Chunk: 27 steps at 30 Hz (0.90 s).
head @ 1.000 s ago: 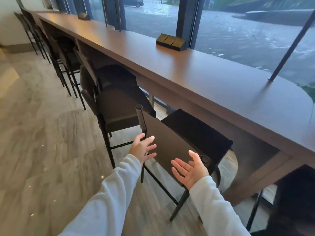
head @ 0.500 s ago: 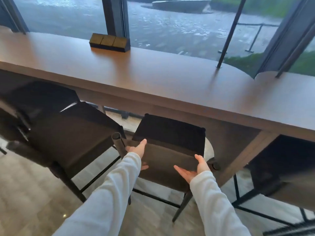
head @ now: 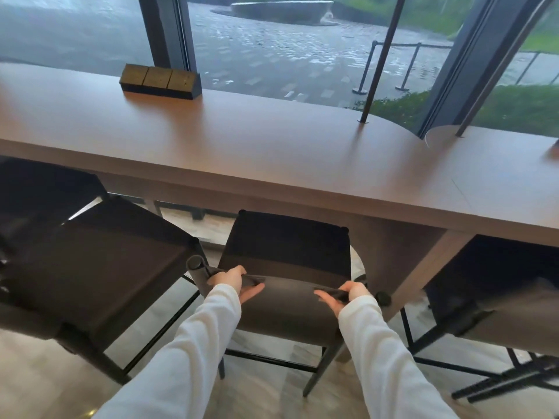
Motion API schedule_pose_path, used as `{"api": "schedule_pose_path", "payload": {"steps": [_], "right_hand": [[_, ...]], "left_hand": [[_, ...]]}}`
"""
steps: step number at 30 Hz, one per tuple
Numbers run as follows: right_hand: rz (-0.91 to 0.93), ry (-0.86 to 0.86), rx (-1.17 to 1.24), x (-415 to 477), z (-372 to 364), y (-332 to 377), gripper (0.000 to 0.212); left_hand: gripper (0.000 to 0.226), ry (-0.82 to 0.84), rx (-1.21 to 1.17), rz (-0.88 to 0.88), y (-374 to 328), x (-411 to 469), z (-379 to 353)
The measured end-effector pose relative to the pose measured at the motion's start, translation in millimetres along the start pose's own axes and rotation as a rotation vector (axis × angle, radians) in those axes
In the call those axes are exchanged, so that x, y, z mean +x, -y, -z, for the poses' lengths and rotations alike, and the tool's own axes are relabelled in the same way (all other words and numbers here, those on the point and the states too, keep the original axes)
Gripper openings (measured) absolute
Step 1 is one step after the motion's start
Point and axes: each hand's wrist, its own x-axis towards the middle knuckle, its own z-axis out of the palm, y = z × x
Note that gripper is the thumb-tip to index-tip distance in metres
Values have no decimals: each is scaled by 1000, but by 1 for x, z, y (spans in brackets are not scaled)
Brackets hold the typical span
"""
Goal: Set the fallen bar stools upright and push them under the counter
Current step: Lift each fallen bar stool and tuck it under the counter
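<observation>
The stool (head: 287,237) stands upright between neighbouring stools (head: 99,267), with its seat's far edge about level with the near edge of the surface (head: 272,152). Half a second ago open palms flanked its backrest (head: 287,309). Now the left hand (head: 233,281) and right hand (head: 348,294) grip the backrest's top edge, fingers (head: 235,272) curled over it. Righting looks finished, and the push under seems next.

Your left hand (head: 234,281) and right hand (head: 348,294) each grip the top edge of the backrest (head: 287,309) of the middle stool (head: 287,243), which stands upright, its seat's far edge at the counter (head: 272,140). The left stool (head: 99,267) stands just beside it. The right stool (head: 499,285) is blurred, perhaps tilted. A dark box (head: 160,81) with 3 tan squares sits on the counter.
</observation>
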Motion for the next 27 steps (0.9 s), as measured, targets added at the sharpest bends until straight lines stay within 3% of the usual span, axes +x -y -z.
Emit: {"api": "schedule_pose_path", "payload": {"steps": [7,14,20,25,27], "right_hand": [[24,48,35,9,3,6,46],[32,167,52,9,6,-2,21],[-132,280,-234,-19,-13,-42,35],[-208,385,-343,-51,-41,-85,78],[-225,427,-383,-64,-51,-102,85]], "left_hand": [[56,61,27,-46,4,1,-4],[39,73,130,-6,-5,-6,4],[43,141,331,48,-26,-28,34],[37,196,120,-126,-41,-49,69],[38,188,59,-177,-48,-57,89]]}}
